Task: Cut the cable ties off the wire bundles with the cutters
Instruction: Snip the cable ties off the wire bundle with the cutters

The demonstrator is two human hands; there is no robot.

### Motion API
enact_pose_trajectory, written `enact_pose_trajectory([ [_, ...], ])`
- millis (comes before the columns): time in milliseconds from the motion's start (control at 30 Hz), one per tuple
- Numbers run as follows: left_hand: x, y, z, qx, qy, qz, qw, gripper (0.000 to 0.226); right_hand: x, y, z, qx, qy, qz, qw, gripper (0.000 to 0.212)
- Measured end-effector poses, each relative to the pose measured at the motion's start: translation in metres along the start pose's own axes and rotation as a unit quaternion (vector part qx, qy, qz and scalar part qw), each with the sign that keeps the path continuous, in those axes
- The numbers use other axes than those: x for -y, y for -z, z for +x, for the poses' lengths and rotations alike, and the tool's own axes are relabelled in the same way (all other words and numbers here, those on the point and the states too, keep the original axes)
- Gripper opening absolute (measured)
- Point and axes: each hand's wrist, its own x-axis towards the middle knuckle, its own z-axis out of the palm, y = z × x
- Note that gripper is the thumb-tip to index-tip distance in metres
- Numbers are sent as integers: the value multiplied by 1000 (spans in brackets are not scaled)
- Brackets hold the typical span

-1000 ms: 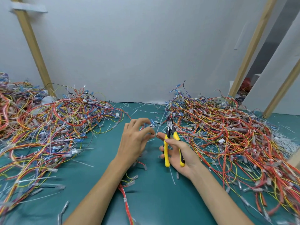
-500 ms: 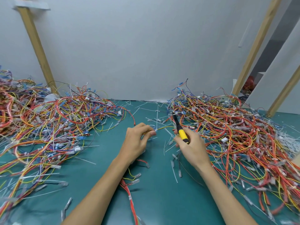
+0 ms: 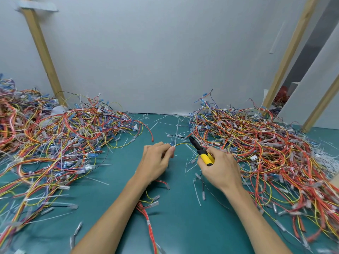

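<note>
The left hand's [image 3: 156,162] fingertips [image 3: 172,149] are curled and pressed together, thumb against forefinger, pinching a small wire bundle [image 3: 169,144] just above the mat. A thin white cable tie [image 3: 176,132] stands up from that pinch toward the far wall; a yellow wire [image 3: 184,143] runs from it to the right.

The right hand [image 3: 221,169] lies just to the right, its fingers wrapped round the yellow handles of the cutters [image 3: 202,153]. The black nose of the cutters points far and left; its tip is near the yellow wire but apart from the tie; whether the jaws are parted cannot be told. The two hands are near each other without touching, both low over the middle of the green mat [image 3: 176,228].

Under the left forearm a bunch of red wires [image 3: 146,215] lies on the mat and runs toward the near edge; loose white cut ties [image 3: 197,192] and short capped wire ends are scattered round both hands.

Further out, a left heap [image 3: 64,140] of tangled red, yellow, orange and blue wires covers the left side of the mat; a right heap [image 3: 256,143] of the same kind covers the right side and reaches up beside the right hand. Behind everything stands a plain grey wall [image 3: 156,52]; a wooden post [image 3: 42,52] leans against it at far left; a second post [image 3: 289,48] leans at far right.
</note>
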Motion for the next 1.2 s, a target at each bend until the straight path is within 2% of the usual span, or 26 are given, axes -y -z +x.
enact_pose_trajectory([
  [267, -1, -3, -2, 64, 6, 59, 996, 34, 6, -11, -7, 46, -5, -61, 997, 28],
  [333, -1, -3, -2, 62, 6, 59, 996, 33, 7, -13, -8, 47, 3, -68, 997, 27],
  [500, -1, -4, -2, 64, 5, 60, 996, 32, 9, -16, -8, 52, 11, -90, 995, 40],
  [1200, -9, 1, -5, 46, -61, 164, 984, 25, 16, -20, -11, 63, 3, -90, 994, 30],
])
